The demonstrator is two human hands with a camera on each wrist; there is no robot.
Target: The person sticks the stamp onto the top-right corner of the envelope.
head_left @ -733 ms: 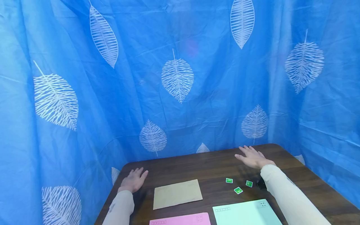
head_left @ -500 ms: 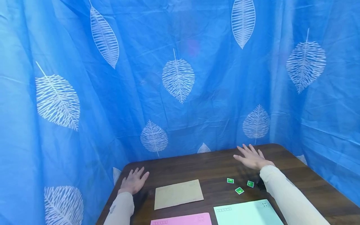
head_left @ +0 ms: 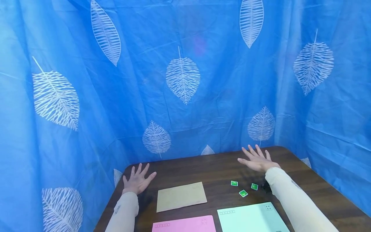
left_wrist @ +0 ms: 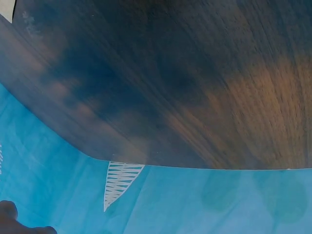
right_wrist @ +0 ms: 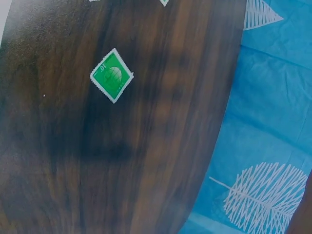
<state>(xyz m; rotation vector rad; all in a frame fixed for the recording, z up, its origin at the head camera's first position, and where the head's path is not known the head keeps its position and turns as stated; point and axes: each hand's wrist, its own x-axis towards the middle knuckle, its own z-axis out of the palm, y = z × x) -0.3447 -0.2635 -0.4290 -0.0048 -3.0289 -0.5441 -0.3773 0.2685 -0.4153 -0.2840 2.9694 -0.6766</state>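
My left hand [head_left: 137, 180] hovers by the table's left edge, fingers spread and holding nothing. On the far right my right hand [head_left: 257, 159] is likewise spread and bare, raised over the back of the table. Between them lies a tan envelope [head_left: 181, 197], closer to the left hand. A pink envelope [head_left: 185, 224] and a mint green envelope [head_left: 252, 219] lie in front, both cut off by the frame's bottom. Three green postage stamps lie loose short of the right hand: a left one [head_left: 234, 183], a front one [head_left: 243, 193] and a right one [head_left: 254, 186]. One stamp [right_wrist: 112, 75] shows whole in the right wrist view.
The dark wood table [head_left: 179, 170] has rounded back corners. A blue curtain [head_left: 214, 80] with white leaf prints hangs behind it and along both sides. Something small and black [head_left: 266, 187] shows under the right sleeve [head_left: 295, 199].
Both hands have lifted slightly, and their fingers have spread wider. The envelopes and stamps keep their places on the table; the head view has shifted a little.
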